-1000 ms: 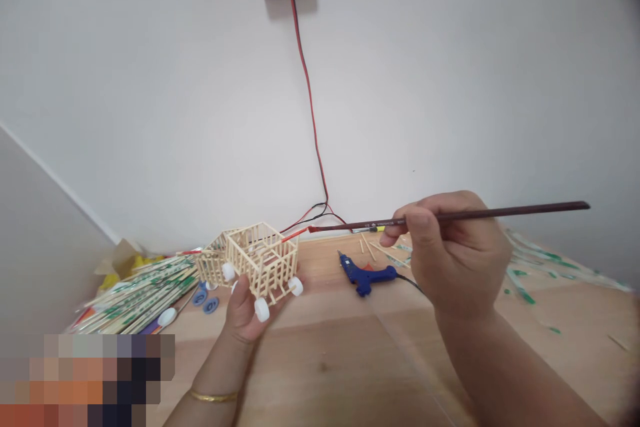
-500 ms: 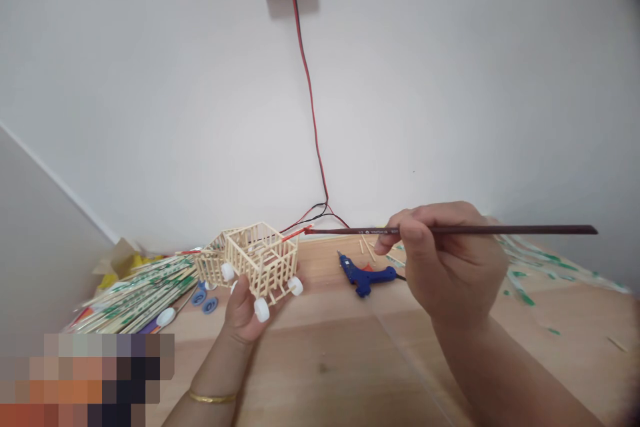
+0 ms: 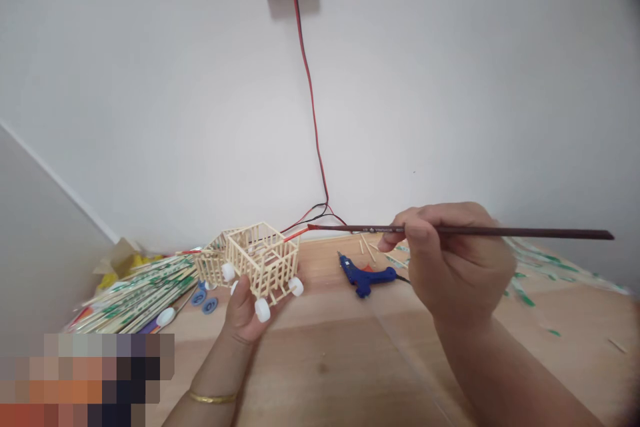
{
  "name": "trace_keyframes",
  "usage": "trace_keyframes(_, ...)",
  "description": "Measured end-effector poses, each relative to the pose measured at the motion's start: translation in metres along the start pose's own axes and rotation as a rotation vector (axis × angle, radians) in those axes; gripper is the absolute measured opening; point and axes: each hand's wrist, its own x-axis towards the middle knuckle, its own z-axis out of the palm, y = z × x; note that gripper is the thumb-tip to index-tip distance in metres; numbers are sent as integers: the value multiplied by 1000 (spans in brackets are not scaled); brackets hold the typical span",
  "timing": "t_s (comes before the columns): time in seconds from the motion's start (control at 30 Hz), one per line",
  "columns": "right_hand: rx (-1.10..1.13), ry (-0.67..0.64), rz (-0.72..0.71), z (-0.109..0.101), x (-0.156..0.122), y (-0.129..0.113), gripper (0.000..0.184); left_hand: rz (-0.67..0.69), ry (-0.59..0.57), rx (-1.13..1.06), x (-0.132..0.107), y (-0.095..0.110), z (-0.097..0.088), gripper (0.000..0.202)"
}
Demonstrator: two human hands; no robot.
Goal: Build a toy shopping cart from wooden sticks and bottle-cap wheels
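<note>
My left hand (image 3: pixel 245 312) grips a small model cart (image 3: pixel 263 260) built of thin wooden sticks, with white wheels, holding it tilted above the table. One top stick at the cart's far right corner is coloured red. Between thumb and fingers of my right hand (image 3: pixel 453 260) is a slim dark-brown paintbrush (image 3: pixel 530 232), held level and pointing left. Its red-stained tip is at the outer end of the red stick. Whether tip and stick touch, I cannot tell. Part of the cart lies behind my left thumb.
A blue glue gun (image 3: pixel 365 277) lies on the wooden table (image 3: pixel 320 360) between my hands. Packs of wooden sticks (image 3: pixel 145 287) and blue discs (image 3: pixel 210 305) are at left. Green-marked plastic wrappers (image 3: pixel 545 260) lie at right. A red and black cable (image 3: pixel 313 107) runs down the wall.
The paintbrush and my right hand have shifted slightly to the right. My left hand and the cart have hardly moved.
</note>
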Motion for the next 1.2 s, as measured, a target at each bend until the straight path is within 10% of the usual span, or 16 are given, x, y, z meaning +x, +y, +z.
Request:
trace_keyframes(0.2,261,-117,30,-3,-1,-5,9,33,129,152,2,3,6,49)
trace_keyframes(0.5,315,75,256,-23,36,23,26,137,386,566,0,15,22,71)
trace_keyframes(0.83,-42,-261,222,-39,33,6,20,121,387,694,3,17,45,82)
trace_keyframes(1.2,-277,-326,61,-37,27,1,14,126,341,759,5,19,43,81)
